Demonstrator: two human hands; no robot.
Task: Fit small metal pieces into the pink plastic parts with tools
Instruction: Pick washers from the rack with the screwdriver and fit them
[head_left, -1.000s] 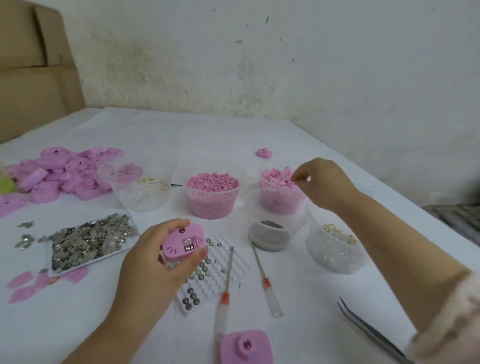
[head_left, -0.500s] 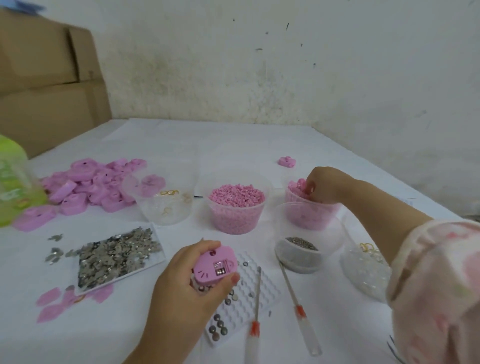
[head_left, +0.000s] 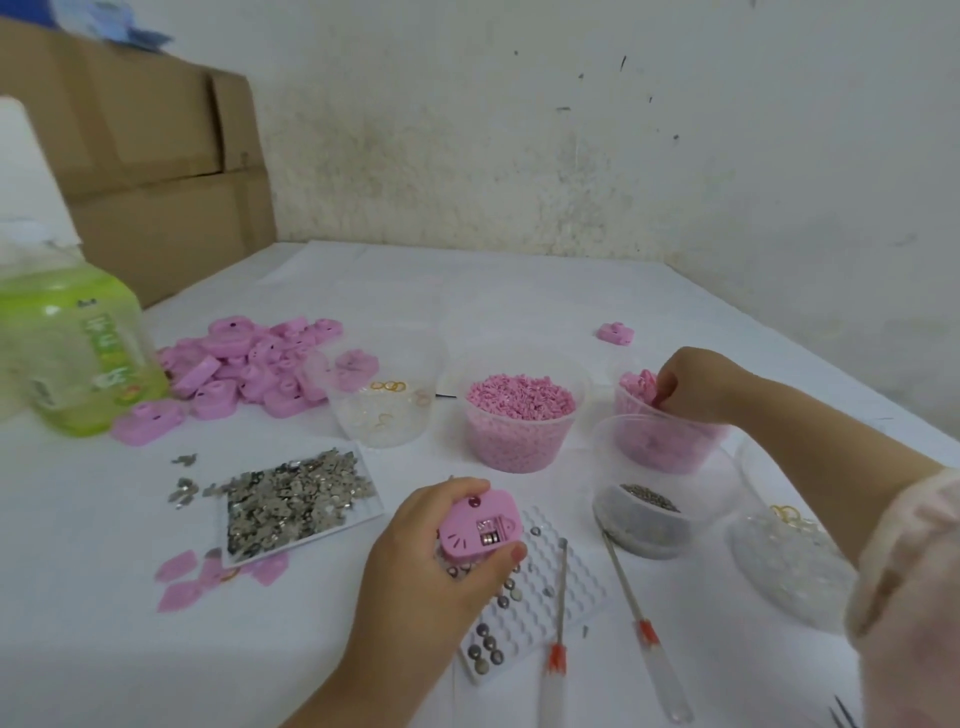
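The left hand gripped a pink rounded plastic part, thumb and fingers curled round its edges, and held it just above the white gridded tray of round metal discs on the white-covered table. Small metal strips already showed in the part's window. The right hand reached into the clear plastic tub of pink pieces with its fingers curled down among them. Whether they had pinched one could not be told. The step looked like fetching the next pink piece for the held part. The next move would call for lifting a single piece clear, carrying it to the part, and then taking up one of the clear-handled drivers with orange collars lying by the tray. The green plastic bottle at the far left bore a label — its writing was too blurred to read.
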